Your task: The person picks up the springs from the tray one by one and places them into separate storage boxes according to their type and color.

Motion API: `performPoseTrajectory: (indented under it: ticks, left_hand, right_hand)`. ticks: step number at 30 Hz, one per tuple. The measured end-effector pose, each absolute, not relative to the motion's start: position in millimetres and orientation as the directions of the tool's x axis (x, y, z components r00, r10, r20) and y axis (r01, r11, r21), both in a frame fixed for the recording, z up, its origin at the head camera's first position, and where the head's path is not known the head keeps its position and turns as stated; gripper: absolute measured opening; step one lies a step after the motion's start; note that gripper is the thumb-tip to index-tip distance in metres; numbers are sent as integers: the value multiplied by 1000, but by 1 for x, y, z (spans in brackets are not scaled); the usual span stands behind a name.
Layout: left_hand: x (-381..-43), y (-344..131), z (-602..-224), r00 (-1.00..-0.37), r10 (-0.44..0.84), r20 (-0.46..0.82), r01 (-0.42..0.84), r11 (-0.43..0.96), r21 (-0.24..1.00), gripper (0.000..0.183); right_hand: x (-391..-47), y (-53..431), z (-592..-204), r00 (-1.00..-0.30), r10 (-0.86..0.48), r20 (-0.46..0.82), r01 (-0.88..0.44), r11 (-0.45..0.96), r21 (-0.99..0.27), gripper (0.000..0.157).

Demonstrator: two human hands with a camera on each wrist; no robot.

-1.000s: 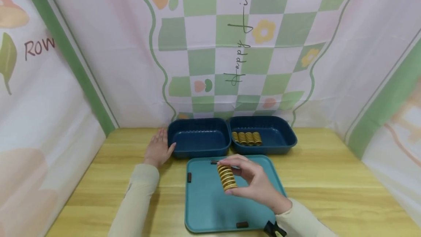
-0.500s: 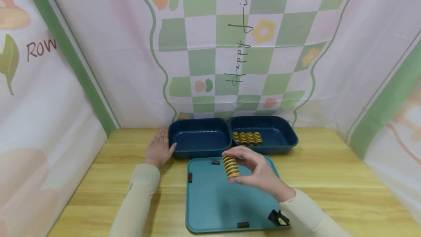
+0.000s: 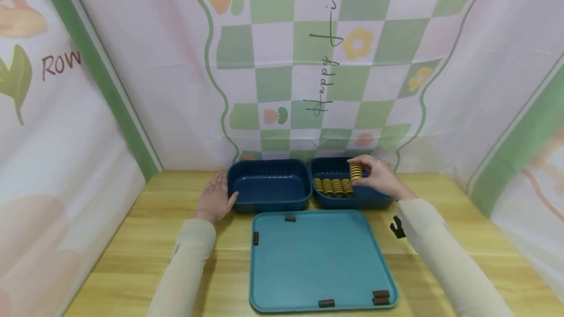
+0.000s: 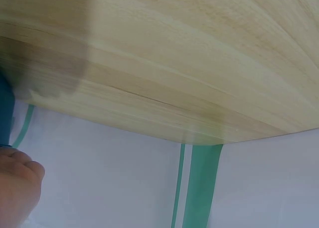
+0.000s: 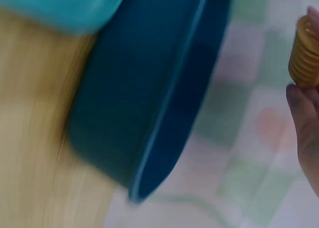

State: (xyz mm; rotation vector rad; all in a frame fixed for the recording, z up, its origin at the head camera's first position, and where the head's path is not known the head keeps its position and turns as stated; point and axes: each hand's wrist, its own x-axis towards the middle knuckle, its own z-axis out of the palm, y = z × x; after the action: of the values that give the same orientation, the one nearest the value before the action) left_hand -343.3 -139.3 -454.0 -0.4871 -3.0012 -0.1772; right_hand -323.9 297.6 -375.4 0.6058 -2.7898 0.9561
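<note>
Between its thumb and fingertips my right hand (image 3: 380,176) pinches a gold ridged cylinder (image 3: 356,171), held upright over the right dark blue bin (image 3: 352,204). The same gold cylinder (image 5: 305,56) shows at the right edge of the right wrist view. Several similar gold cylinders (image 3: 332,187) lie side by side in a row at the left of that bin. My left hand (image 3: 213,198) lies with straight fingers on the table beside the left dark blue bin (image 3: 269,206), its thumb at the bin's wall. In the left wrist view, part of the left hand (image 4: 20,183) shows at the lower left.
A teal tray (image 3: 321,258) lies on the wooden table (image 3: 220,278) in front of the bins. Small brown ridged pieces (image 3: 326,303) lie along its edges, two of them at the front right corner. A patterned cloth (image 3: 273,82) hangs behind the bins.
My right hand has carried the gold cylinder from above the tray, away and to the right, over the right bin. The left hand has stayed in place.
</note>
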Motion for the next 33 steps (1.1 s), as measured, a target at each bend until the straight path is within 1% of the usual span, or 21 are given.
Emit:
performPoseTrajectory:
  ticks: [5, 7, 9, 15, 19, 22, 28, 33]
  left_hand:
    - [-345, -142, -455, -945, 302, 126, 315, 944, 97, 68]
    - [-345, -142, -455, -946, 299, 124, 311, 946, 90, 68]
    - [-345, -142, -455, -946, 300, 120, 310, 947, 79, 68]
    - [-343, -139, -454, -942, 318, 107, 325, 944, 59, 68]
    - [-343, -140, -454, -944, 305, 123, 313, 948, 53, 68]
    - [-343, -139, -454, -944, 303, 133, 312, 948, 55, 67]
    - [-341, -137, -453, -943, 312, 117, 321, 945, 67, 67]
    - [-341, -137, -451, -946, 303, 118, 311, 948, 61, 68]
  right_hand:
    - [-350, 315, -393, -904, -395, 163, -427, 842, -328, 50]
    - [-357, 316, -401, -904, -409, 127, -428, 862, -273, 48]
    - [-361, 315, -409, -910, -405, 87, -413, 875, -252, 47]
    - [-366, 312, -428, -919, -394, -5, -384, 898, -217, 44]
    - [-371, 311, -432, -919, -393, -16, -381, 900, -211, 43]
    - [-373, 311, -434, -926, -377, -34, -360, 904, -231, 44]
    - [-374, 314, -438, -927, -365, -90, -331, 905, -266, 50]
    - [-375, 312, -437, -928, -362, -83, -332, 908, -256, 51]
